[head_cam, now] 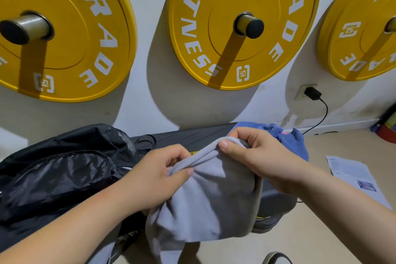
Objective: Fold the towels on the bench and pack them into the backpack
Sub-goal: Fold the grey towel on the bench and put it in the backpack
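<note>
Soft grey fleece towel (pixel 205 195) hangs over the near edge of the black padded bench (pixel 188 135). My left hand (pixel 154 176) and right hand (pixel 261 156) each pinch its bunched top edge.

Risk: layers slip from my pinch and the fold skews.

Black nylon backpack (pixel 64 167) on the left, contents unseen. Crumpled blue towel (pixel 295 141) lies beyond.

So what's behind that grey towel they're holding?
A crumpled blue towel lies on the black bench behind the grey towel, which the left hand and right hand pinch. The grey cloth and right hand cover the blue towel's near part, so its shape is hidden.
</note>
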